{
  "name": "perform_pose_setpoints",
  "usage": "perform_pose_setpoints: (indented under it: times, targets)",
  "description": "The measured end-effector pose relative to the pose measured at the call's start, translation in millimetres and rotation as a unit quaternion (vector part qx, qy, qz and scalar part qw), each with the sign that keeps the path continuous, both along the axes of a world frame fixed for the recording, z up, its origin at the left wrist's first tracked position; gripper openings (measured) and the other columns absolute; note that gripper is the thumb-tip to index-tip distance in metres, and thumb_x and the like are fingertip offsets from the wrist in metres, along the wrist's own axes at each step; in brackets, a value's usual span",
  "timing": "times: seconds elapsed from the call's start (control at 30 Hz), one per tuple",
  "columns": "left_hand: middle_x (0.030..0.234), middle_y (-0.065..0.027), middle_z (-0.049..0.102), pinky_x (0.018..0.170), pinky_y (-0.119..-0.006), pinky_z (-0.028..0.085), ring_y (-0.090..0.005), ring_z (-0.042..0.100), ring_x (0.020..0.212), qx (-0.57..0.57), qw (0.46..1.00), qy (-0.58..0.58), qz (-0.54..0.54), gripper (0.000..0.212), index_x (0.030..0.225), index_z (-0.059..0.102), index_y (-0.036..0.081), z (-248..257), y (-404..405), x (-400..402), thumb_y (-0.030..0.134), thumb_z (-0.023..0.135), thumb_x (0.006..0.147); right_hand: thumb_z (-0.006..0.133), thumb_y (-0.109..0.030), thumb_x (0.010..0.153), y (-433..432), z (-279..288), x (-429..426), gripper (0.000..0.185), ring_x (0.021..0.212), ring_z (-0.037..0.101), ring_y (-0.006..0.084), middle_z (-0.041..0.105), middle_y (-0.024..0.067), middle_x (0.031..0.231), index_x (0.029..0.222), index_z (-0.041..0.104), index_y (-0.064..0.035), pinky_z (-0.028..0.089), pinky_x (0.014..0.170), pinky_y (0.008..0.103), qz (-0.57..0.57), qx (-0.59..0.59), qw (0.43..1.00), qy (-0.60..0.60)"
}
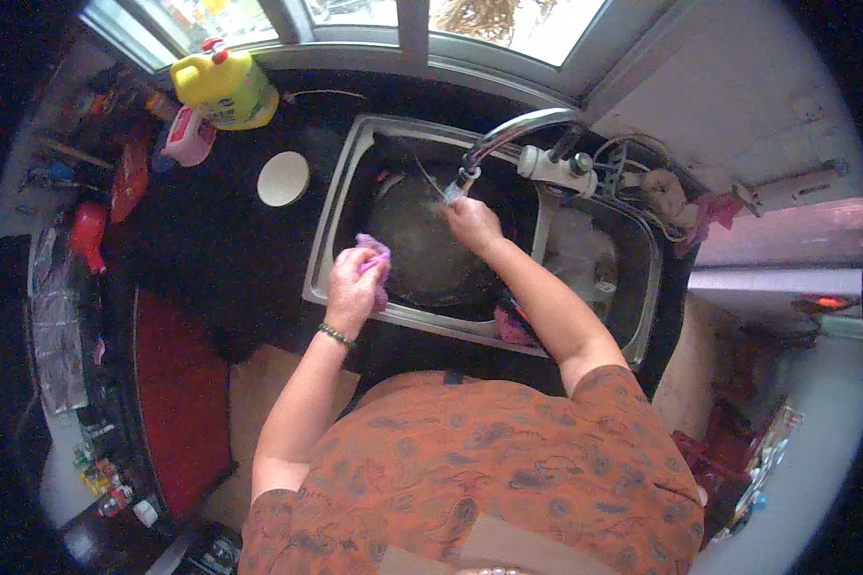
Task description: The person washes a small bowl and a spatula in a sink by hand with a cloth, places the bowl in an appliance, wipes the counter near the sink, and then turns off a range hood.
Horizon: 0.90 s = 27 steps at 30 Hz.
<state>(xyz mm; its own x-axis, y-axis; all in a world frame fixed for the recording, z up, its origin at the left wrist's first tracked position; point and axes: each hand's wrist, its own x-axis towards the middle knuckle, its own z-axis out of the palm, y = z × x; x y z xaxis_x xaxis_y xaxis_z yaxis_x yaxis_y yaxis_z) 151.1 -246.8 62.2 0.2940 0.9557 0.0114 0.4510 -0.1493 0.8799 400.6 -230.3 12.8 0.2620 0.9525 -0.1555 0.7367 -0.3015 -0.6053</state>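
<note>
My left hand (354, 282) grips a crumpled pink-purple cloth (381, 262) over the front left rim of the metal sink (323, 237). Just under the spout of the tap (521, 123), my right hand (471, 221) has its fingers closed around a small, pale, blurred thing (454, 192); whether it is the tap's end or a separate item, I cannot tell. A large dark round pan (431, 248) lies in the left basin, below both hands. Another pink cloth (510, 327) rests at the front rim, partly behind my right forearm.
A white round lid or dish (283, 178) lies on the dark counter left of the sink. Behind it stand a yellow jug (226, 90) and a pink-and-white container (188, 136). The right basin (582, 244) holds something pale and translucent. Windows line the back.
</note>
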Motion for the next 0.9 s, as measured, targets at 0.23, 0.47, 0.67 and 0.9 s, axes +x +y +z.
perform_pose_setpoints:
  times: [0.23,0.47,0.67,0.9]
  targets:
    - [0.093,-0.0136,0.058,0.079,-0.040,0.048,-0.0320,0.058,0.091,0.116,0.975,0.127,-0.139,0.013,0.086,0.066,0.006,-21,15,-3,0.013,0.069,0.076,0.058,-0.016,0.075,-54,34,20,0.008,0.089,0.055,0.0266,0.056,0.0094,0.088,0.077,0.063,-0.0101,0.046,0.078,0.0379,0.128,0.153,0.921,-0.334]
    - [0.105,-0.0146,0.059,0.081,-0.041,0.049,-0.0326,0.058,0.096,0.145,0.921,0.278,-0.232,0.023,0.096,0.066,0.008,-68,40,-10,0.021,0.068,0.078,0.060,-0.019,0.082,-110,104,11,0.013,0.083,0.059,0.0293,0.057,0.0104,0.082,0.076,0.061,-0.0081,0.050,0.070,0.0408,0.066,0.132,0.959,-0.242]
    - [0.118,-0.0118,0.058,0.103,-0.050,0.033,-0.0332,0.041,0.126,0.021,0.782,0.480,-0.396,0.042,0.111,0.065,0.014,-13,43,-3,0.043,0.062,0.081,0.061,-0.018,0.088,-116,118,-38,0.014,0.074,0.062,0.0256,0.064,0.0100,0.082,0.091,0.066,-0.0054,0.047,0.066,0.0359,-0.043,0.137,0.989,0.040]
    - [0.084,-0.0125,0.065,0.073,-0.038,0.051,-0.0261,0.064,0.084,-0.006,0.985,0.090,-0.150,0.026,0.088,0.066,0.003,-24,93,-84,0.027,0.067,0.081,0.058,-0.012,0.092,-77,105,-84,0.013,0.088,0.056,0.0129,0.062,0.0014,0.091,0.094,0.066,-0.0022,0.044,0.085,0.0293,-0.070,0.214,0.935,0.275]
